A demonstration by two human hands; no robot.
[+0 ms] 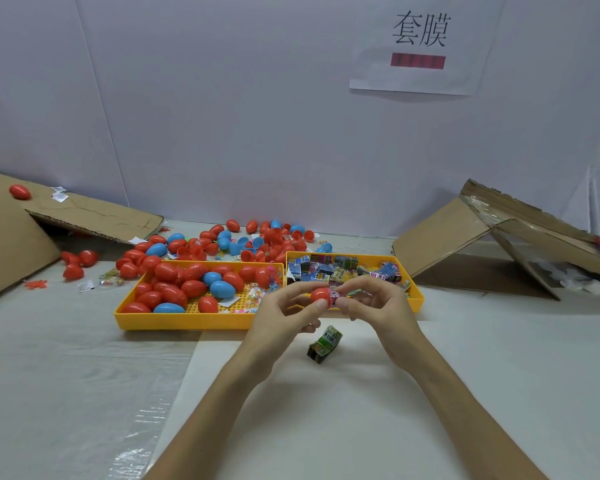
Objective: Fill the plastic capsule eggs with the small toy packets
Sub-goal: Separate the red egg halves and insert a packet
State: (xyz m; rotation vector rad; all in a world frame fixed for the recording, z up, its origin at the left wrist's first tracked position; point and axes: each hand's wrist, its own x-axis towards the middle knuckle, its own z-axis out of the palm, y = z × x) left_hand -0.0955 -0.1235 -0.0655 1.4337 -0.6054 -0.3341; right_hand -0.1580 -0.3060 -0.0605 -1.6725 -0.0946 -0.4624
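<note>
1. my left hand (284,315) grips a red egg half (320,295) over the desk (361,410); my right hand (378,306) pinches a packet (339,295), seemingly at its mouth.
2. two yellow trays: egg tray (187,322), packet tray (419,299); one loose packet (324,344) lies on the desk.

On the bench (465,341) the packet tray (417,300) touches the right side of the egg tray (181,321). Loose eggs (224,243) lie behind the egg tray. One cardboard sheet (94,216) leans far left of it, another sheet (447,244) far right. Before its right end lies a packet (324,342), under my left hand (284,317) and right hand (378,313), which hold an egg (321,295).
</note>
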